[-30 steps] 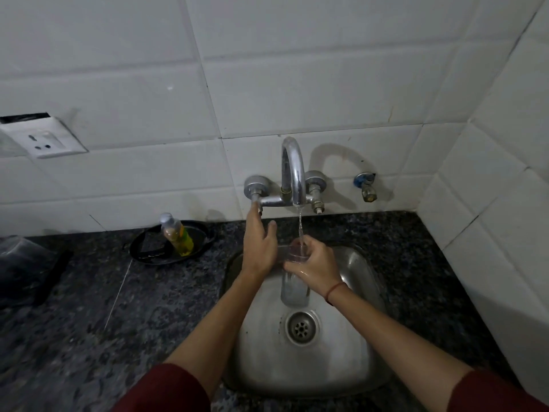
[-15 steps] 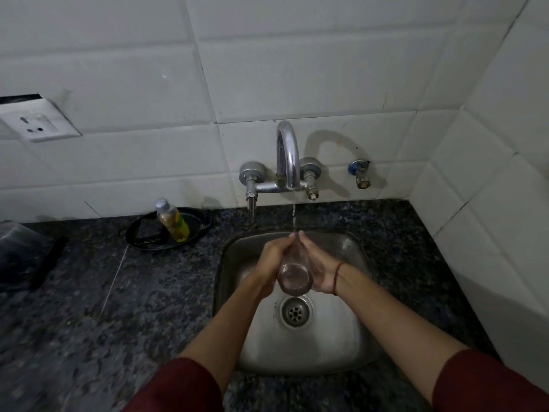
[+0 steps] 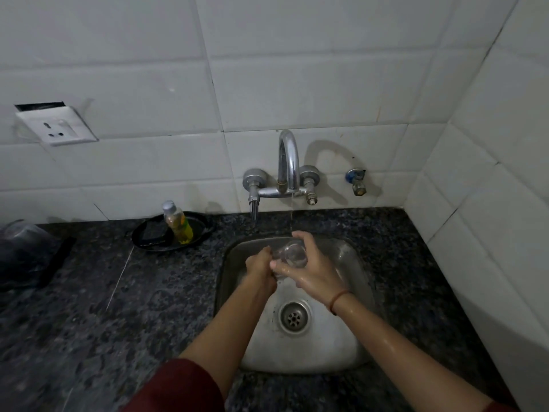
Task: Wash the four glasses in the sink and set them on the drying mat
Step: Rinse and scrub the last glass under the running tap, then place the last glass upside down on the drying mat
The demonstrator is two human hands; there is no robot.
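A clear glass (image 3: pixel 292 254) lies tilted on its side over the steel sink (image 3: pixel 353 263), under a thin stream of water from the chrome tap (image 3: pixel 288 162). My right hand (image 3: pixel 309 270) curls around the glass from the right, thumb and fingers wrapped over it. My left hand (image 3: pixel 261 270) grips the glass's lower end from the left, fingers curled against it. No other glasses show in the sink. Its drain (image 3: pixel 294 317) is bare.
A dark granite counter (image 3: pixel 142 292) surrounds the sink. A black dish (image 3: pixel 154 233) with a yellow soap bottle (image 3: pixel 178 223) sits back left. A dark plastic bag (image 3: pixel 23 251) lies at the far left. Tiled walls rise behind and to the right, with a wall socket (image 3: pixel 56 127).
My left hand came down from the tap handle to the glass. Both hands turned the glass from upright to lying sideways under the stream.
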